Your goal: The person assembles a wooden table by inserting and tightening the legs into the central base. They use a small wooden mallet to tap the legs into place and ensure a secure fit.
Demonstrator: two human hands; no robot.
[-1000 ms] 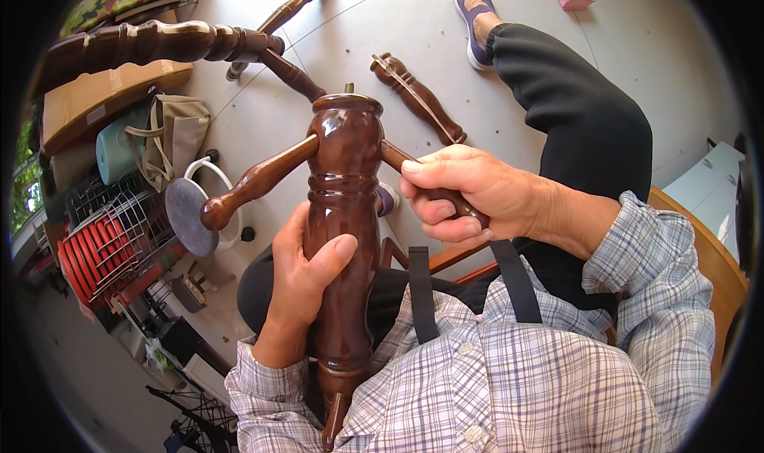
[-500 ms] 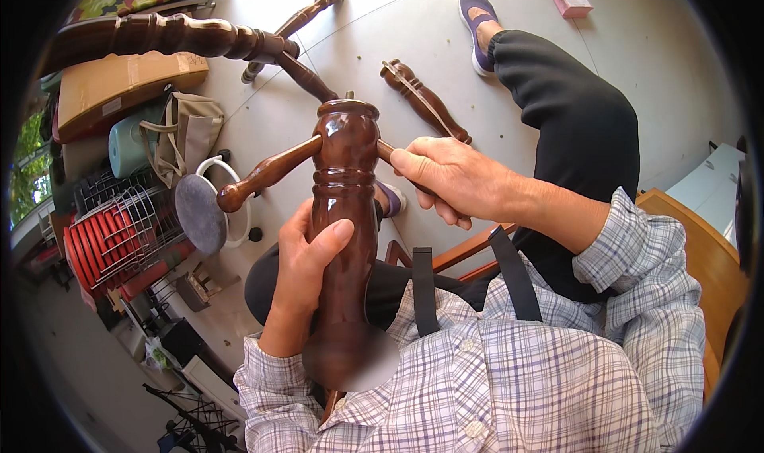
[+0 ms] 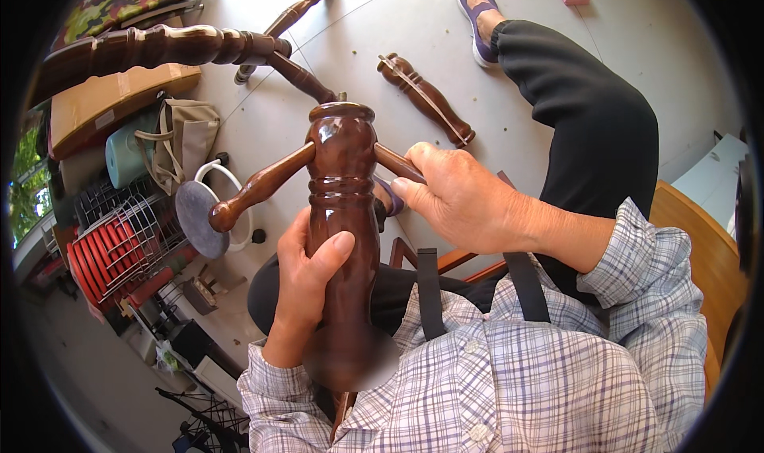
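Note:
A glossy dark-brown turned wooden post point(image 3: 344, 162) leans upright before my torso, with a short metal stud on its top. My left hand point(image 3: 306, 278) is wrapped round its middle, thumb across the front. On the post's right side a wooden peg point(image 3: 395, 161) sticks out, and my right hand point(image 3: 477, 198) grips its outer part, thumb and fingers closed on it. A matching peg with a knobbed end point(image 3: 263, 186) juts from the left side. The post's lower end is blurred.
A turned brown wooden piece with crossing arms point(image 3: 187, 45) reaches in from the upper left. Another turned post, strapped with a pale band point(image 3: 426, 103), lies on the floor. At left are a round grey stool point(image 3: 201, 218), a canvas bag point(image 3: 191, 138), a cardboard box point(image 3: 119, 107) and a wire rack point(image 3: 123, 246).
My right hand has shifted outward along the right peg, its wrist turning so the back of the hand shows more. My left hand keeps its hold on the post.

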